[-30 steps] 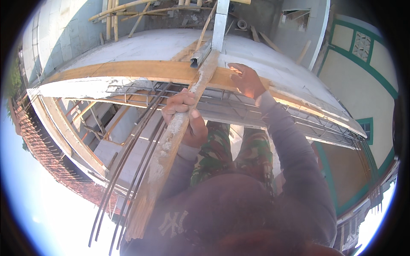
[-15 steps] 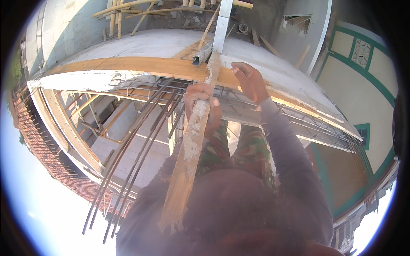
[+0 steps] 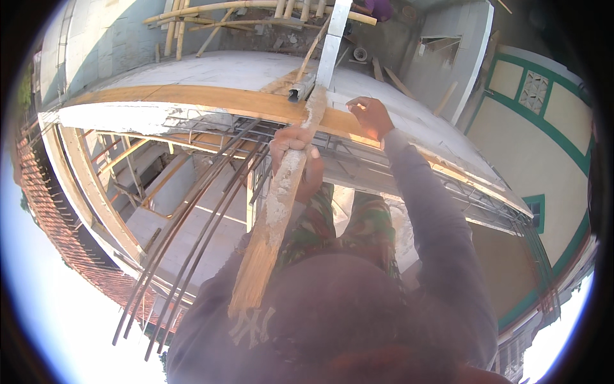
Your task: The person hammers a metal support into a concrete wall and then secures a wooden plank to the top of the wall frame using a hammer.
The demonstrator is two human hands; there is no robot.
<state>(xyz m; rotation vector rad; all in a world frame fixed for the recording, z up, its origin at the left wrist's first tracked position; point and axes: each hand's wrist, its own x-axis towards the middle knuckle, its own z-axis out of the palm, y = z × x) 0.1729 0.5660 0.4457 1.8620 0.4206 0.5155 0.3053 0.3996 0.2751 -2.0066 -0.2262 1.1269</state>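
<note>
My left hand (image 3: 292,144) is closed around a long wooden plank (image 3: 276,205), its fingers wrapped over the face. Pale dried mortar crusts the plank's upper part, while its lower end is bare wood close to my chest. The plank's upper end overlaps a wooden formwork board (image 3: 256,101) along a wall top; whether they touch is unclear. To the right of the plank, my right hand (image 3: 372,118) is raised above the board with fingers loosely bent and slightly apart. Nothing can be made out in it.
Several long rebar rods (image 3: 185,237) slant down on the left. A rebar cage (image 3: 441,176) runs along the beam. Behind the board lies a pale slab (image 3: 236,67), with a light upright post (image 3: 331,48) and bamboo poles (image 3: 211,13). Something purple (image 3: 380,8) shows at the top edge.
My right hand has shifted slightly lower, its fingers more bent. The plank's lower end has swung a little left and up, still in my left hand. The view has tilted slightly.
</note>
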